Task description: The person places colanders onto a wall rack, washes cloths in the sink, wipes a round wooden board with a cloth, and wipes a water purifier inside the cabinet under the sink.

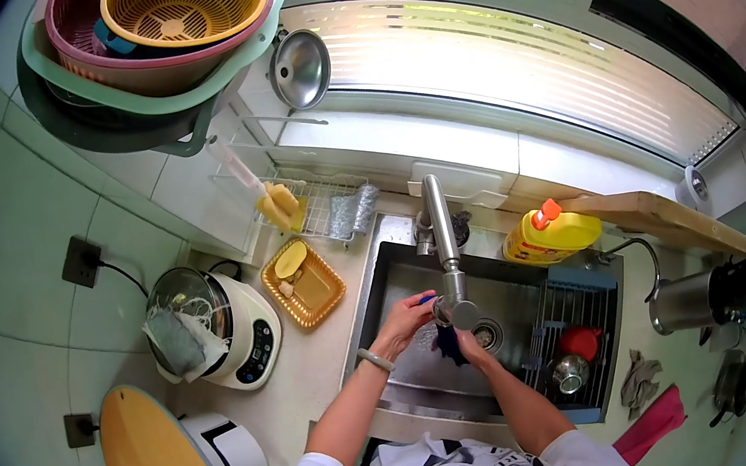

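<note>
Under the steel faucet (442, 232), both hands are over the metal sink (413, 363). My left hand (404, 321) is closed at the left of the faucet head, with a bit of dark blue at its fingertips. My right hand (476, 350) is closed on a dark blue cloth (450, 346) that hangs below the faucet head. The faucet head partly hides the fingers. The drain (487, 335) lies just right of the hands.
A drying rack (542, 343) in the sink's right side holds a red item (581, 342) and a metal bowl (570, 374). A yellow bottle (549, 236) stands behind. Left are a golden basket (316, 293) and a white appliance (259, 344); a cutting board (664, 221) leans at right.
</note>
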Motion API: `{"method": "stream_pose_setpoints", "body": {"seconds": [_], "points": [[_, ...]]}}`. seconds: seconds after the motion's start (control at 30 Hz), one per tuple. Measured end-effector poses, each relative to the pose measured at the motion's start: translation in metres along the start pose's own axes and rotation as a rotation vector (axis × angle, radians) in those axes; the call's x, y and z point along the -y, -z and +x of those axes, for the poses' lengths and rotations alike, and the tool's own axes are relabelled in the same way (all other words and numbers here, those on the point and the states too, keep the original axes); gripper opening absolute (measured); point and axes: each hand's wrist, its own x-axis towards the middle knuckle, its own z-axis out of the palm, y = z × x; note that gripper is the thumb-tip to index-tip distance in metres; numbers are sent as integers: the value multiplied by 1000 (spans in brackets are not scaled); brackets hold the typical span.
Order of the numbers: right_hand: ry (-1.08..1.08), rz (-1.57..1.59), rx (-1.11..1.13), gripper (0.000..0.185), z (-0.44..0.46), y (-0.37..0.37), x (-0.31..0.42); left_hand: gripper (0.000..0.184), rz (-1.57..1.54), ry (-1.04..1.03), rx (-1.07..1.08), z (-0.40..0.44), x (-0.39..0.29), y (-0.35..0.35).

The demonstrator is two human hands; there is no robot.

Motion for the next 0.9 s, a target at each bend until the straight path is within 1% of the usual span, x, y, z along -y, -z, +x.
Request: {"method": "stream_pose_setpoints", "body": {"seconds": [0.03, 0.07, 0.1, 0.17, 0.2, 0.23, 0.27, 0.3, 0.33, 0.37, 0.43, 0.47, 0.5, 0.53, 0.57, 0.6, 0.63, 0.67, 0.7, 0.77, 0.8, 0.83, 0.9], "points": [[-51, 107, 2, 59, -5, 3, -9, 39, -69, -1, -13, 3, 2, 0], [-102, 213, 3, 60, -12, 4, -14, 41, -59, -11, -45, 8, 7, 2], [-98, 216, -3, 60, -16, 7, -18, 41, -55, -9, -39, 12, 12, 3], [-195, 299, -100, 64, -24, 11, -24, 39, -113, -105, -116, 16, 21, 3], [-169, 256, -71, 62, -27, 17, -26, 39, -113, -104, -112, 14, 26, 0], [-166, 256, -76, 62, -29, 19, -29, 38, 40, -261, -143, 14, 31, -3], [-163, 508, -95, 66, -36, 13, -22, 37, 193, -419, -172, 11, 35, -8], [-156, 761, -113, 69, -42, 10, -15, 37, 194, -420, -167, 0, 34, -20], [-97, 974, 18, 64, -47, 10, -6, 35, 433, -270, -138, -14, 35, -32], [-93, 975, 18, 64, -50, 7, 6, 34, 669, -116, -109, -26, 38, -39], [-35, 1001, -119, 61, -51, -1, 25, 34, 1118, -805, 129, -41, 67, -35], [-147, 958, -34, 53, -45, 7, 19, 34, 1119, -805, 133, -48, 71, -37], [-256, 908, -7, 39, -41, 11, 13, 37, 1247, -877, 215, -58, 71, -40], [-226, 804, -47, 34, -42, 18, 7, 40, 1375, -947, 300, -63, 70, -41], [-196, 698, -86, 30, -45, 20, 9, 40, 1376, -951, 303, -61, 71, -35], [-194, 697, -87, 30, -49, 21, 13, 45, 1348, -982, 306, -57, 71, -27], [-208, 698, -76, 24, -53, 22, 17, 50, 1320, -1013, 309, -54, 72, -18], [-222, 699, -65, 20, -57, 22, 24, 55, 1353, -1093, 246, -53, 71, -14], [-221, 698, -65, 20, -62, 20, 32, 55, 1352, -1095, 246, -52, 67, -14], [-241, 600, 160, 14, -69, 17, 50, 52, 1795, -1258, 101, -45, 53, -15], [-280, 542, 217, 15, -71, 10, 58, 49, 1898, -1344, 89, -42, 46, -17], [-279, 538, 218, 15, -70, 4, 66, 49, 1898, -1346, 84, -33, 46, -14], [-449, 278, 370, 16, -69, -8, 82, 53, 1951, -1421, 212, -15, 45, -9]]}}
